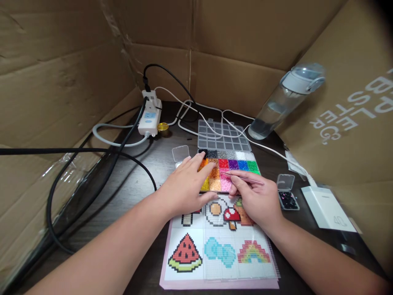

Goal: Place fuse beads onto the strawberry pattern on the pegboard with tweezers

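Note:
My left hand (184, 186) lies over the left side of a compartment box (256, 160) of small coloured beads, its fingers spread and holding nothing. In my right hand (260, 200) is a pair of pink tweezers (245, 178), gripped between thumb and fingers. Their tips are at the pink beads (226, 182); whether a bead is between them I cannot tell. Below the box lies a pattern sheet (185, 256) with pixel pictures, partly covered by a clear pegboard (238, 273). A red-and-white mushroom (232, 214) made of beads stands out on the board.
The box's clear lid (224, 141) lies folded back. Small open cases (288, 200) flank the box. A tilted water bottle (276, 106), a white charger (328, 209), a power strip (150, 119), a gold cup (163, 129) and cables surround it. Cardboard walls (227, 82) enclose the table.

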Action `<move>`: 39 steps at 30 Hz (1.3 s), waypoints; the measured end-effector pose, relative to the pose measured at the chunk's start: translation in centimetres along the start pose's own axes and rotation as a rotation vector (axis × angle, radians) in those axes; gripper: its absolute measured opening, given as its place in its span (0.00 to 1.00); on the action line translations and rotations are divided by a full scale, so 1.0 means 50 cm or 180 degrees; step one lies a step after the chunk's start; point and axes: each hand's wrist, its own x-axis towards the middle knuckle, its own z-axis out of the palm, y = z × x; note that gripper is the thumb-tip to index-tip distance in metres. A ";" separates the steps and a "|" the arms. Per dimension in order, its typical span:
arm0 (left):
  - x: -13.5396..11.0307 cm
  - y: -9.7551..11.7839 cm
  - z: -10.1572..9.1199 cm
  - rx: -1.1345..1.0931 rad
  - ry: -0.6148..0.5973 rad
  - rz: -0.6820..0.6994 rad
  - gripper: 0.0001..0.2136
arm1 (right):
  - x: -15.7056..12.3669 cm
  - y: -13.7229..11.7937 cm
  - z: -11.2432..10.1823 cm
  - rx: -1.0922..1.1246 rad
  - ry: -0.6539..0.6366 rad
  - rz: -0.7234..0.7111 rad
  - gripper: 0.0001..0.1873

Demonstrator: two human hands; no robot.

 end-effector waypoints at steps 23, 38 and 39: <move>-0.001 -0.001 0.002 -0.0085 0.0094 0.0068 0.36 | 0.001 -0.015 0.019 -0.0087 0.0104 0.0318 0.16; 0.000 -0.003 0.006 -0.0054 0.0139 0.0102 0.36 | 0.002 -0.011 0.022 -0.0134 0.0107 0.0260 0.15; 0.000 -0.003 0.006 -0.0050 0.0133 0.0107 0.36 | 0.001 -0.012 0.022 -0.0133 0.0116 0.0263 0.15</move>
